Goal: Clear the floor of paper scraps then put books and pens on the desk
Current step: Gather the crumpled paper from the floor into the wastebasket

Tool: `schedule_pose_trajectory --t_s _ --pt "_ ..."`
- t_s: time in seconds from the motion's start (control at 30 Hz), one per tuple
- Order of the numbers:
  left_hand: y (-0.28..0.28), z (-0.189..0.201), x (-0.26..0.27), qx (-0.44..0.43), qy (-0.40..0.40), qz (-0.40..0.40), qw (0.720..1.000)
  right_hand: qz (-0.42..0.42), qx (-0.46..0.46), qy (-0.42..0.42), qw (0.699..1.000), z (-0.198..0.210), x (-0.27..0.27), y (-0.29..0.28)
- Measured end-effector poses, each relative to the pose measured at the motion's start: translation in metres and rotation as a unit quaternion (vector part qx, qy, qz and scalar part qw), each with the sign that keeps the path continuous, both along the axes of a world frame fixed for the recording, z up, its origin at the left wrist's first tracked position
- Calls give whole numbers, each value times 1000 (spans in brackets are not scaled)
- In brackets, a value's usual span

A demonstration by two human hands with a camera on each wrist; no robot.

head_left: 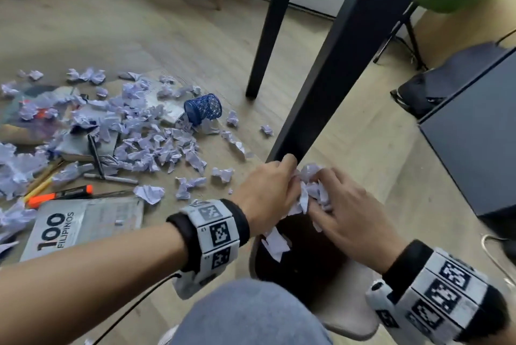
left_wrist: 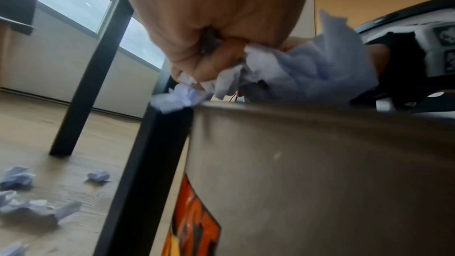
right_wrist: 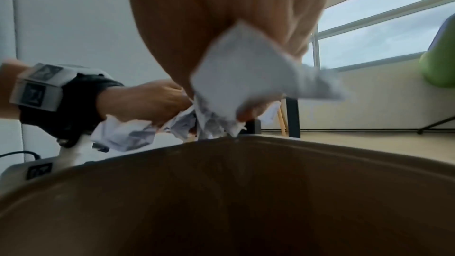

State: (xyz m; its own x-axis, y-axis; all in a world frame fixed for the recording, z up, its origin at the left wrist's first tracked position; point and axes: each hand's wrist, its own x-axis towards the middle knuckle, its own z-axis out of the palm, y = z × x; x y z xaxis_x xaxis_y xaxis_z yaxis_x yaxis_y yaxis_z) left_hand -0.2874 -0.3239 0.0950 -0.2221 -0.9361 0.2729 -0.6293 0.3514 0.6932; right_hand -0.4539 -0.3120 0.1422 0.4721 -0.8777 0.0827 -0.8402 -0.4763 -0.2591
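Over the mouth of a beige waste bin (head_left: 346, 316), both hands hold one bundle of crumpled white paper scraps (head_left: 311, 187). My left hand (head_left: 279, 180) grips it from the left, its fingers curled round the scraps (left_wrist: 295, 69). From the right, my right hand (head_left: 326, 196) clasps it, with a scrap (right_wrist: 241, 69) under its palm. A loose piece (head_left: 275, 244) hangs inside the bin's mouth. Many more scraps (head_left: 145, 143) litter the floor to the left. Among them lie a grey book titled "100 Filipinos" (head_left: 83, 227), an orange highlighter (head_left: 61, 195), a grey marker (head_left: 111, 178) and a black pen (head_left: 95, 154).
A blue mesh pen cup (head_left: 203, 108) lies on its side among the scraps. Two black desk legs (head_left: 335, 65) rise just behind the bin. A dark cabinet (head_left: 474, 135) stands at the right, with a black bag (head_left: 424, 93) behind it. My knee (head_left: 251, 316) is at the bottom.
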Motion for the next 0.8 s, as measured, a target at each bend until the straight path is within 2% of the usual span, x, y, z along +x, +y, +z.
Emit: schedule_pose_trajectory --t_s 0.1,0.2,0.27,0.33,0.4,0.47,0.53,0.63,0.7,0.8 --pt "-2 -2 -9 12 -23 -34 999 2 50 4 999 -16 -15 -4" --pt "-3 -3 -11 28 -42 -75 996 15 196 30 980 -27 -27 -14" --pt "0 -2 -13 20 -79 -125 989 55 242 66 967 -25 -30 -17" --pt "4 1 -13 0 -109 -143 984 76 216 66 971 -19 -29 -20" --pt "6 5 -9 -20 -102 -140 985 54 137 45 988 -13 -33 -27" --pt "6 8 -1 -35 -79 -135 987 29 28 83 996 -6 -35 -32" --pt "4 10 10 -37 -62 -125 990 13 -19 135 991 -8 -39 -37" --pt "1 11 26 -51 -65 -79 993 1 23 212 977 -24 -47 -43" --pt "0 10 36 -38 -81 -53 995 -1 50 228 972 -26 -48 -48" --pt "1 10 51 68 -134 -33 988 5 55 210 976 -15 -39 -50"
